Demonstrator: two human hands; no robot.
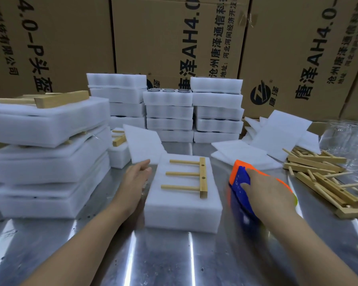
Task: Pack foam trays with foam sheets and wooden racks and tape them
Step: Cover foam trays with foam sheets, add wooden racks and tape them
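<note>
I have the left hand (pixel 135 178) open, fingers straight, just beside the left edge of the foam tray (pixel 182 215). The right hand (pixel 265 188) is wrapped over the tape dispenser (pixel 239 193), just right of the tray. A wooden rack (pixel 203 178) lies on top of the tray, mid-table. I see no tape there, so I judge taping comes next. Finished bundles (pixel 46 124) sit left, and many trays (pixel 170 112) wait behind.
</note>
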